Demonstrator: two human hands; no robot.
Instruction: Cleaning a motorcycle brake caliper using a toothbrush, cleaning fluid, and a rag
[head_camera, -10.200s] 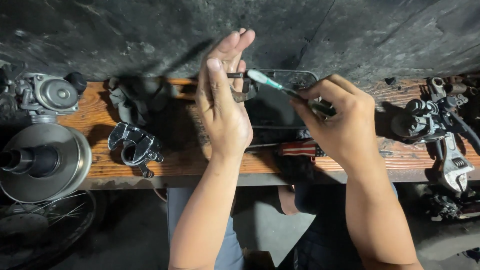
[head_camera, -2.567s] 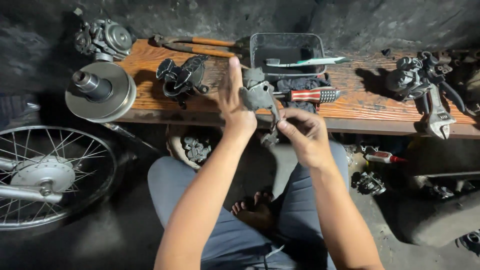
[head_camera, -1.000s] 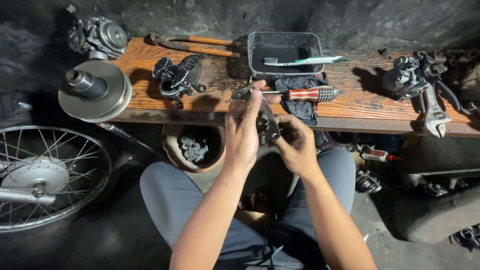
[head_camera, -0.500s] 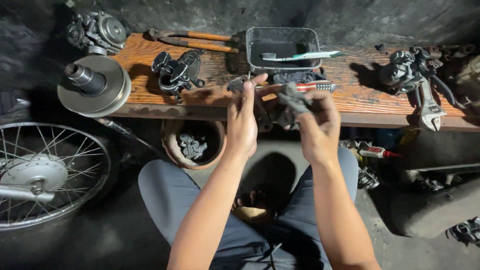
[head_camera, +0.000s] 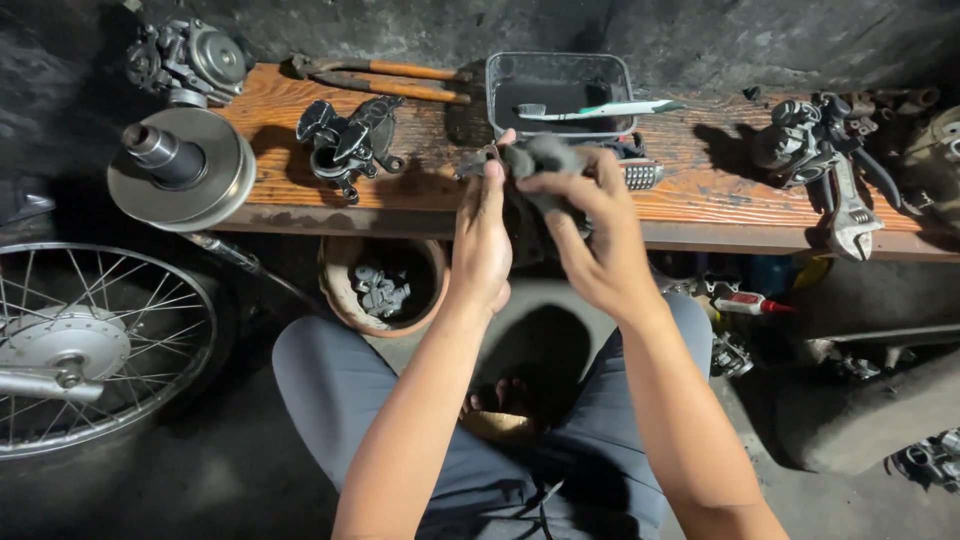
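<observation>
Far left: spoked wheel (head_camera: 95, 345), lower left of frame; above it a round grey metal pulley disc (head_camera: 185, 170) on the worn wooden bench (head_camera: 700, 190).
Centre left: left hand (head_camera: 482, 240), fingers closed on the dark grey metal part (head_camera: 535, 160).
Centre: part held at mid-frame, above the bench edge.
Centre right: right hand (head_camera: 590, 240), fingertips pinching the same part.
Upper centre: rectangular metal tray (head_camera: 560, 75) bearing a white-and-green toothbrush (head_camera: 600, 110).
Right: silver adjustable wrench (head_camera: 850, 210).
</observation>
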